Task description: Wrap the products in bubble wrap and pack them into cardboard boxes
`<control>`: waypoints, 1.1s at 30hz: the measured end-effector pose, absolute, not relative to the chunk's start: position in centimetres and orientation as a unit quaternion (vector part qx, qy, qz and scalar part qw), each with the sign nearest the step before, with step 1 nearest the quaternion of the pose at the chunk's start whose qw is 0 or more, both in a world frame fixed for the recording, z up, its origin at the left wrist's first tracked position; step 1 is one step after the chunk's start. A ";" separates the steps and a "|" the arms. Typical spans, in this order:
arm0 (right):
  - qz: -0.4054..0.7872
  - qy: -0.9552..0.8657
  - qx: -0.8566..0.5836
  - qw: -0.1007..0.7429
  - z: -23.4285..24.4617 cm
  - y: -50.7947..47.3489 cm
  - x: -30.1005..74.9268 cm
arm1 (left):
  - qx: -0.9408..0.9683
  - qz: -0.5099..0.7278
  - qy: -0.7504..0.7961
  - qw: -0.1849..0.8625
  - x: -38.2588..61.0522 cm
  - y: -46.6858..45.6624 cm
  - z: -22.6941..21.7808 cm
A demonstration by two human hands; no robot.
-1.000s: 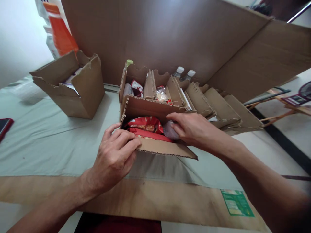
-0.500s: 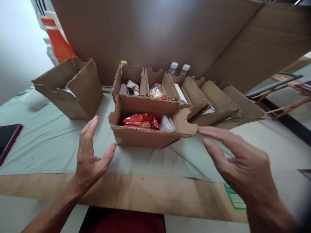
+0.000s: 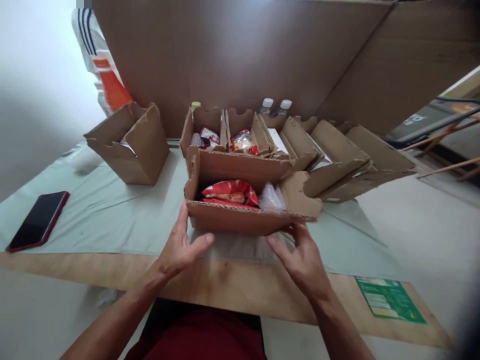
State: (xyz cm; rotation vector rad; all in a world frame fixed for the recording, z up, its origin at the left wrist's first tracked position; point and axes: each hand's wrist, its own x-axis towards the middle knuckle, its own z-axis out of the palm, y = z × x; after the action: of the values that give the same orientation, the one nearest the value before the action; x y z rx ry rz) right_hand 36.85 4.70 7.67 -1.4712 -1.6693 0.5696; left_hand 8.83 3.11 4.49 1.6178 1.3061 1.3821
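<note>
A low cardboard box [image 3: 232, 222] with cut-out ends stands in front of me. Inside lie a red food packet [image 3: 230, 192] and a clear plastic-wrapped item [image 3: 272, 198]. My left hand [image 3: 183, 250] presses its fingers along the box's left end, with the thumb stretched out below the front wall. At the lower right corner, my right hand [image 3: 302, 257] grips the box; its fingertips are partly hidden behind the cardboard. Both hands hold the box between them.
Behind it stands a row of cardboard boxes [image 3: 339, 150] with packets inside. Another cardboard box [image 3: 152, 150] is at left, near an orange bottle [image 3: 112, 87]. A phone [image 3: 39, 220] lies on the pale green cloth [image 3: 97, 215]. A green printed sheet [image 3: 390, 299] lies front right.
My hands have closed in from both sides onto the front box. The box has shifted slightly right and nearer to me. The view has turned a little left.
</note>
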 end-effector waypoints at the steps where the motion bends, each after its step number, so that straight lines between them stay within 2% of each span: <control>1: 0.207 -0.661 -0.587 0.420 7.8 3.6 37.0 | 0.618 0.518 0.501 0.315 8.7 1.7 4.5; 4: 0.169 -0.674 -0.562 0.449 8.9 1.6 35.4 | 0.609 0.507 0.517 0.325 6.9 -1.7 4.8; 9: 0.210 -0.717 -0.500 0.438 12.0 2.8 31.6 | 0.586 0.577 0.492 0.285 4.5 -1.4 7.7; 11: 0.213 -0.689 -0.509 0.470 12.2 2.8 32.4 | 0.601 0.580 0.477 0.273 5.7 -0.5 8.9; 14: 0.193 -0.615 -0.532 0.549 11.0 1.5 34.9 | 0.640 0.539 0.452 0.309 8.4 0.0 9.5; 16: 0.181 -0.585 -0.546 0.572 10.0 0.6 35.5 | 0.649 0.523 0.442 0.333 9.3 -0.1 9.2; 21: 0.203 -0.616 -0.562 0.514 8.6 1.0 33.0 | 0.594 0.569 0.476 0.311 8.0 0.2 7.4; 29: 0.169 -0.566 -0.616 0.522 7.0 0.8 35.1 | 0.611 0.557 0.449 0.339 10.5 1.0 6.2; 33: 0.181 -0.631 -0.564 0.500 6.5 1.6 32.6 | 0.558 0.560 0.537 0.295 8.3 -1.9 4.4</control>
State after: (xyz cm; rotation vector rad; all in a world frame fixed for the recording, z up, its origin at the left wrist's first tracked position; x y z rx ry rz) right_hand 32.56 1.64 6.46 -1.3646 -1.5267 0.4370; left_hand 8.27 -1.87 4.38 1.4839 1.4297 1.4903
